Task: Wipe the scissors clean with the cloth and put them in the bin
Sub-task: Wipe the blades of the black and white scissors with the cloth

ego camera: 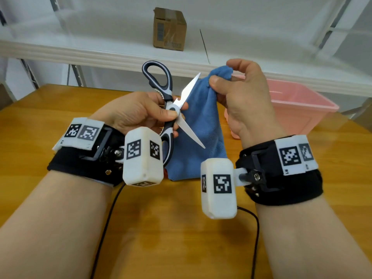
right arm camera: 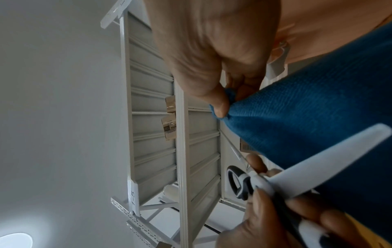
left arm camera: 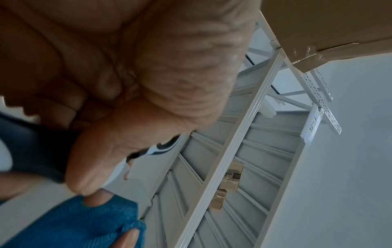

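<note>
Left hand (ego camera: 136, 111) is gripping the scissors (ego camera: 170, 109) at the pivot, fingers and thumb curled round the handle necks, blades splayed wide open. Judging by that grip, it's there to keep both blade faces exposed and stop the pair swinging shut while being wiped. One blade is pointing up toward the right hand (ego camera: 239, 99), the other down and right; both are lying in front of the cloth (ego camera: 203, 133), whether touching it can't be told from the head view.

Right hand is pinching the top corner of the blue cloth between thumb and fingers, clamped on the bunched fabric, so the rest is hanging down as a flat sheet with its lower edge reaching the bench (ego camera: 181, 228). Likely reason: a hanging sheet gives a free face to draw a blade across. Right wrist view is confirming the pinch and showing a blade crossing the cloth.

Pink bin (ego camera: 298, 109) is sitting on the bench behind and right of the right hand, near it, nothing visible inside from this angle. A cardboard box (ego camera: 169, 29) is standing on the shelf (ego camera: 80, 47) behind, well apart from the work.

Step estimate: wiping is underway or just about to start; scissors aren't in the bin yet. Risk: open edges close to the left fingertips
</note>
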`<state>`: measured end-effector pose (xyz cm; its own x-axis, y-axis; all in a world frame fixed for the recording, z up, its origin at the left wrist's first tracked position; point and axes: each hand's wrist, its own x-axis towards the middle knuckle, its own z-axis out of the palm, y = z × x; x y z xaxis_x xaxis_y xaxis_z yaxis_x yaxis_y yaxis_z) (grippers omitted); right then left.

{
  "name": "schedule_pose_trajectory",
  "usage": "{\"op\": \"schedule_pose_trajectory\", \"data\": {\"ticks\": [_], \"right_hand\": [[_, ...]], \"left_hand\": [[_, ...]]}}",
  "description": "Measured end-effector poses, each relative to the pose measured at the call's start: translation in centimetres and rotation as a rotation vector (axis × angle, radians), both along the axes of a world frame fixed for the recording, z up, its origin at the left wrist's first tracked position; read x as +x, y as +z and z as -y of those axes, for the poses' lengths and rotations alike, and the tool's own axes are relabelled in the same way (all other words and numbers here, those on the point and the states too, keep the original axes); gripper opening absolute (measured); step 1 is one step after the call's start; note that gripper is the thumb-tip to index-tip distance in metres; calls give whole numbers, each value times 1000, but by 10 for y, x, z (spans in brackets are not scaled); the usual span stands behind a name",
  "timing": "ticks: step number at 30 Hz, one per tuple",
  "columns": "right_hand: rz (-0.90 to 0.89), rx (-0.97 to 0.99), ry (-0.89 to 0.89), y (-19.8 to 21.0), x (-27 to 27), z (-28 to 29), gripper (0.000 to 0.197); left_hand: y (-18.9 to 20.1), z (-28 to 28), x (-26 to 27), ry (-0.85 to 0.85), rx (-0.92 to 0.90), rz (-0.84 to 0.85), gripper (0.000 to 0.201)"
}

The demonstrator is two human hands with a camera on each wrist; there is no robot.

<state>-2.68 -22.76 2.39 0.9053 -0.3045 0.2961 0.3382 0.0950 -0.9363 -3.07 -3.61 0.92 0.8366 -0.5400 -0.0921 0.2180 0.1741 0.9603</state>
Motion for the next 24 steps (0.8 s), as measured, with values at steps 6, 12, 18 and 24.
{"op": "schedule_pose_trajectory", "data": {"ticks": [6, 12, 18, 24], "right_hand": [[-47, 11, 34, 4, -7, 0, 35], [-116, -90, 134, 1, -6, -8, 35], [-80, -298, 70, -12, -7, -29, 43], [-5, -196, -45, -10, -5, -20, 45]], "left_hand": [[-2, -2, 1, -1, 1, -3, 30], [0, 2, 1, 20, 44, -4, 25], [2, 11, 0, -14, 158, 30, 26], [0, 18, -1, -48, 199, 50, 31]]}}
